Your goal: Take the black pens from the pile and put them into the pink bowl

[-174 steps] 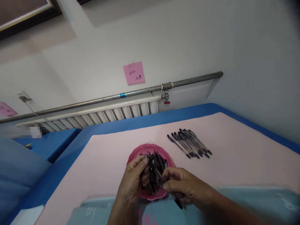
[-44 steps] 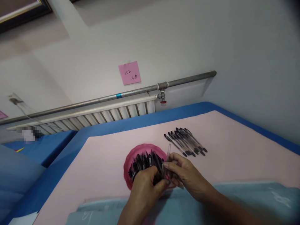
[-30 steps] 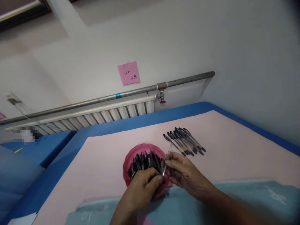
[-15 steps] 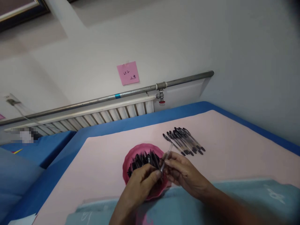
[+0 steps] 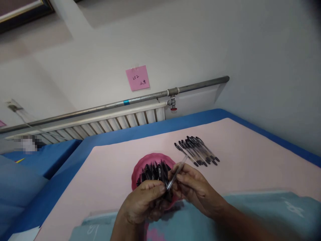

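Note:
A pink bowl [image 5: 137, 167] full of black pen parts [image 5: 153, 170] sits on the pink mat [image 5: 107, 174] in front of me. My right hand [image 5: 194, 185] pinches a clear pen barrel [image 5: 177, 171], which slants up to the right above the bowl's near edge. My left hand [image 5: 142, 202] is closed just below the barrel's lower tip, its thumb and fingers pressed together on something small and dark that I cannot make out. A row of several finished black-capped pens [image 5: 197, 154] lies on the mat to the right of the bowl.
The mat lies on a blue table [image 5: 175, 124] against a white wall with a radiator [image 5: 100, 125], a metal pipe [image 5: 195, 87] and a pink note [image 5: 137, 78]. Light blue cloth [image 5: 250, 214] covers the near edge. A second blue table [image 5: 45, 157] stands at the left.
My left hand has drawn back out of the bowl toward me with its fingers pinched together. My right hand has tilted the clear barrel lower, so its tip now meets the left fingers.

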Available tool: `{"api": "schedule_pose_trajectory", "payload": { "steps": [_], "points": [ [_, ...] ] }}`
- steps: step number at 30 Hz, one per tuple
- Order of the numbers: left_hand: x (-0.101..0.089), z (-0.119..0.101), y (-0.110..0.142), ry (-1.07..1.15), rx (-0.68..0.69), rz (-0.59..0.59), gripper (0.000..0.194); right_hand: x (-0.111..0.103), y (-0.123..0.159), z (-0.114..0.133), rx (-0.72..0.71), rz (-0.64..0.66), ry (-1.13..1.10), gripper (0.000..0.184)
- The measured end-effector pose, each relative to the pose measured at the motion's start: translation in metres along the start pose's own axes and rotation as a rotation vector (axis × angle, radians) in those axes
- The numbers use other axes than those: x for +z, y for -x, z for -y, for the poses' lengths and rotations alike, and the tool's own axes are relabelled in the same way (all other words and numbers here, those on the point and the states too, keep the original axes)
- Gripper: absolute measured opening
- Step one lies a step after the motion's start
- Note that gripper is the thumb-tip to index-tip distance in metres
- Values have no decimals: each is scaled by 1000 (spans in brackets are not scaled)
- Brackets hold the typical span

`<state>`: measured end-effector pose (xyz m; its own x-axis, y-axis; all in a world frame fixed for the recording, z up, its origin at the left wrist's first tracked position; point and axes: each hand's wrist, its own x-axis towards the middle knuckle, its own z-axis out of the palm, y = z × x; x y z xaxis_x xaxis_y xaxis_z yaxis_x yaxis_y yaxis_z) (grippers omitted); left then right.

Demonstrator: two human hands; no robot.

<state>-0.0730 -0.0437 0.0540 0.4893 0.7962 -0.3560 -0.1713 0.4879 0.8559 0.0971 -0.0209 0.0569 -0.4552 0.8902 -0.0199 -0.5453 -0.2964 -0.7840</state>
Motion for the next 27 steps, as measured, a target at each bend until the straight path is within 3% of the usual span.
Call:
{"api": "schedule_pose_trajectory", "payload": {
  "steps": [6, 11, 14, 19, 23, 27],
  "points": [
    [8, -3, -7, -166, 97, -189, 31, -5, -4, -6, -28, -92, 147, 15],
    [2, -4, 2, -133, 39, -81, 32, -6, -7, -1, -1, -124, 35, 17],
    [-4, -9, 7, -67, 85, -149, 36, -8, -10, 5, -9, -223, 21, 21],
    [-16, -17, 5, -275, 145, -499, 39, -7, -14, -3, 117, -224, 412, 12],
    [-25, -14, 2, -532, 121, -685, 30, 1, -17, -14, 20, -155, 745, 15],
    [-30, -13, 2, -767, 142, -769, 22, -5, -19, -11, -136, -98, 1164, 17]
  ]
}}
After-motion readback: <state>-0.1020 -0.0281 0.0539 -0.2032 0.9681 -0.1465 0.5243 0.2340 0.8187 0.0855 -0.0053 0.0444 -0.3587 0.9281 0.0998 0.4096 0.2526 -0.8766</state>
